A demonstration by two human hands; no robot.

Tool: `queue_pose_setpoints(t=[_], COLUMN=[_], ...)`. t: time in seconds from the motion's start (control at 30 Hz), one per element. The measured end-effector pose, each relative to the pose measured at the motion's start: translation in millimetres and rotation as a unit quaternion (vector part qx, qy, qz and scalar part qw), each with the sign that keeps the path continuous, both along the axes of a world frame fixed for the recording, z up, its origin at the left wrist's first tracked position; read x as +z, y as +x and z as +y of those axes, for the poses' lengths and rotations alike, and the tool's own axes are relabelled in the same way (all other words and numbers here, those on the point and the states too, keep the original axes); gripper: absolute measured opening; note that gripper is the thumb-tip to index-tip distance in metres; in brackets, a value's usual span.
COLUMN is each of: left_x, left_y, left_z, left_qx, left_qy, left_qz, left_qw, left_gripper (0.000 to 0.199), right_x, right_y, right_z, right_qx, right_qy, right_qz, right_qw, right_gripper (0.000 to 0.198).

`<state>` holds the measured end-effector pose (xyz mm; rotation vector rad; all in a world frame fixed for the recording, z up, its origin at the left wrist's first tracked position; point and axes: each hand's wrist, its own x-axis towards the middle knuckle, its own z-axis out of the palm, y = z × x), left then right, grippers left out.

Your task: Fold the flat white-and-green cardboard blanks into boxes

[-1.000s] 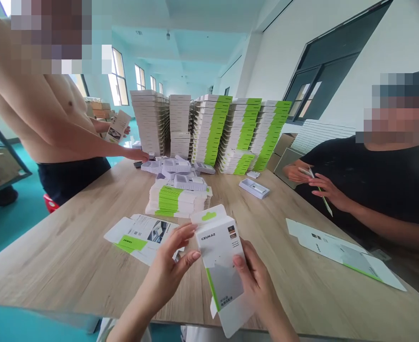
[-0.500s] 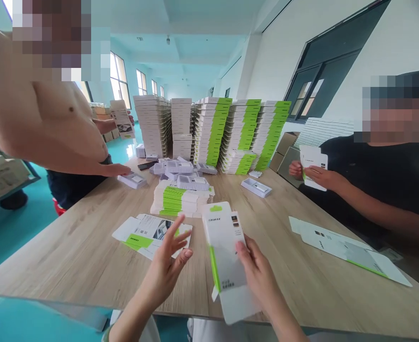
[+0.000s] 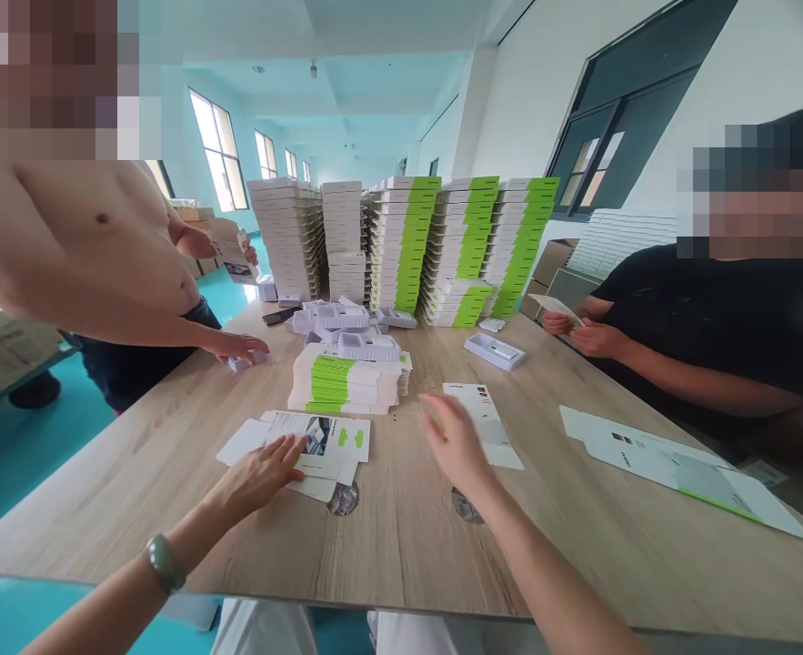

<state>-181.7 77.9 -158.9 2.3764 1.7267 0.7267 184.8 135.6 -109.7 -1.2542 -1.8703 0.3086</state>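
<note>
My left hand (image 3: 265, 471) lies palm down with fingers stretched out on a few flat printed cartons (image 3: 353, 441), white with green patches and a picture. My right hand (image 3: 461, 448) is above the table with its fingers extended, slightly blurred, and no object shows in it. Partly behind it, a white carton (image 3: 486, 420) rests on the table. Just beyond my left hand is a pile of flattened white-and-green cartons (image 3: 333, 380). Two round dark inserts (image 3: 344, 499) sit in the tabletop near my hands.
White plastic trays (image 3: 366, 346) are heaped at the middle; one tray (image 3: 495, 351) lies apart. Tall stacks of boxes (image 3: 418, 241) stand behind. An unfolded carton (image 3: 680, 473) lies at right. A co-worker at left touches a tray; another at right holds a carton (image 3: 557, 309).
My right hand has let go of the white carton, which now lies farther forward on the table. My left hand has come down leftward onto the flat cartons.
</note>
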Motion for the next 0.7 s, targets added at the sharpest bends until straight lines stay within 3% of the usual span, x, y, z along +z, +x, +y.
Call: queue_pose_setpoints(t=[0.13,0.2,0.3,0.4,0.47,0.57,0.63,0.67,0.7], left_x=[-0.1,2.7,10.0,25.8,44.4,80.0,99.9,106.1,109.1], left_y=[-1.8,-5.9,-12.4,-14.3,-8.3,18.8,49.0,66.4,84.2], left_z=[-3.4,-6.3,-10.0,-11.3,-10.8,-7.4,-2.4,1.1,5.2], left_qx=[-0.016,-0.017,-0.022,-0.034,-0.023,0.060,0.142,0.159,0.129], left_qy=[0.020,0.035,0.059,0.088,0.144,0.234,0.208,0.157,0.082], left_qz=[0.041,0.060,0.079,0.089,0.079,-0.011,-0.123,-0.203,-0.290], left_qw=[0.999,0.997,0.995,0.992,0.986,0.970,0.960,0.954,0.945], left_gripper=[0.077,0.078,0.073,0.055,0.042,0.030,0.024,0.027,0.034], right_x=[-15.4,-17.8,-12.9,-1.4,6.6,14.4,15.7,15.5,15.1], right_y=[-61.1,-75.3,-76.3,-66.6,-60.6,-56.0,-54.7,-54.0,-53.1], right_z=[-4.9,-1.1,6.2,6.0,0.6,-10.4,-15.7,-17.1,-17.6], right_qx=[0.214,0.265,0.297,0.285,0.260,0.161,0.091,0.077,0.081], right_qy=[0.056,0.088,0.132,0.168,0.189,0.215,0.187,0.146,0.088], right_qz=[-0.092,-0.119,-0.136,-0.126,-0.106,0.031,0.179,0.251,0.314], right_qw=[0.971,0.953,0.936,0.935,0.941,0.963,0.962,0.954,0.942], right_gripper=[0.021,0.017,0.028,0.032,0.037,0.048,0.058,0.062,0.064])
